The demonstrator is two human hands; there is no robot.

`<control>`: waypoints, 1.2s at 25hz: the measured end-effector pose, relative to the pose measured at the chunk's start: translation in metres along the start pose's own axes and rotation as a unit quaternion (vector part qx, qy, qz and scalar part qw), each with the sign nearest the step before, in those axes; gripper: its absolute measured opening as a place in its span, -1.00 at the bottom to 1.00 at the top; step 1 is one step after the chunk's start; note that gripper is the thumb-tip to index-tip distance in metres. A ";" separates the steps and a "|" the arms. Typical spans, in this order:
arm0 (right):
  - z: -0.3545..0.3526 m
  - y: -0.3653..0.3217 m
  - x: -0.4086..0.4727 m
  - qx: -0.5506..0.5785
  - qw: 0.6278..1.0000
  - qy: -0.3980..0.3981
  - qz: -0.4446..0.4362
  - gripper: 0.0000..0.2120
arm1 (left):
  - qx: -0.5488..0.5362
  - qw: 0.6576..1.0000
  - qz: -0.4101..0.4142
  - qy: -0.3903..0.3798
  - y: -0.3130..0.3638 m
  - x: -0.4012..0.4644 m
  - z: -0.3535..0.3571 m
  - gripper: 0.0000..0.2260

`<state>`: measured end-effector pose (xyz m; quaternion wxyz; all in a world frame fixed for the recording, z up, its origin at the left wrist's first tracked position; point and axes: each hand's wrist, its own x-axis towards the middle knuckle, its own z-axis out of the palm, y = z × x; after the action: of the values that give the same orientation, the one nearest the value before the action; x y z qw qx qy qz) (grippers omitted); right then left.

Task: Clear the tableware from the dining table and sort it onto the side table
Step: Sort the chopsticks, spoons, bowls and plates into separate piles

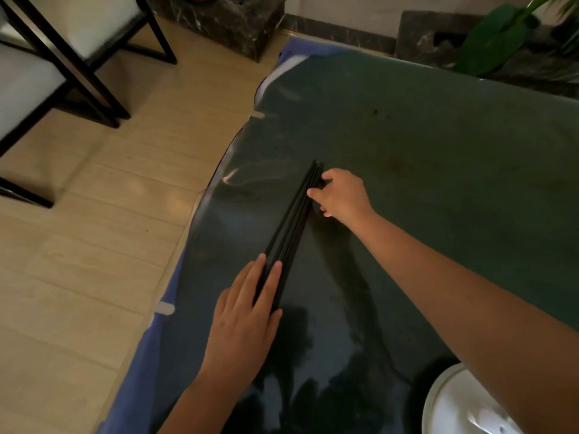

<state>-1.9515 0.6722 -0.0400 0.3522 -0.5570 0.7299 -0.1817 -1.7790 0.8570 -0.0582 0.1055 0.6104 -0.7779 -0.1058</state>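
Several black chopsticks (296, 219) lie bundled side by side on the dark glass tabletop (438, 158), pointing away from me toward the upper right. My left hand (247, 311) rests on their near ends with straight fingers laid along them. Around their far ends my right hand (340, 194) has its fingers curled, pinching the bundle. A white plate (454, 408) shows at the bottom right corner, partly hidden by my right forearm.
The table's left edge runs diagonally over a blue cloth (138, 371) and beige tiled floor (94, 245). Black-framed chairs (62, 57) with white seats stand at the upper left. A dark marble block (228, 20) and a green plant (498, 36) sit beyond the table.
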 end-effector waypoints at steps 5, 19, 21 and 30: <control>0.018 0.021 -0.018 -0.303 0.932 0.071 -0.185 -0.41 | 0.003 0.998 0.059 -0.027 -0.002 -0.004 0.008 -0.45; 0.025 0.040 -0.015 -0.326 0.927 0.012 -0.184 -0.39 | -0.116 0.989 -0.074 0.054 0.003 -0.022 0.008 -0.34; 0.025 0.037 -0.020 -0.325 0.925 -0.004 -0.196 -0.39 | -0.118 0.985 -0.107 0.064 -0.001 -0.029 0.005 -0.30; -0.096 0.060 -0.107 -0.150 0.973 0.017 -0.176 -0.70 | -0.170 0.982 -0.056 0.056 0.046 -0.033 -0.023 -0.55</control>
<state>-2.0474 0.7797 0.0203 0.2143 -0.7201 0.6453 -0.1384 -1.8073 0.8989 -0.0235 0.2450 0.6311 -0.7062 -0.2074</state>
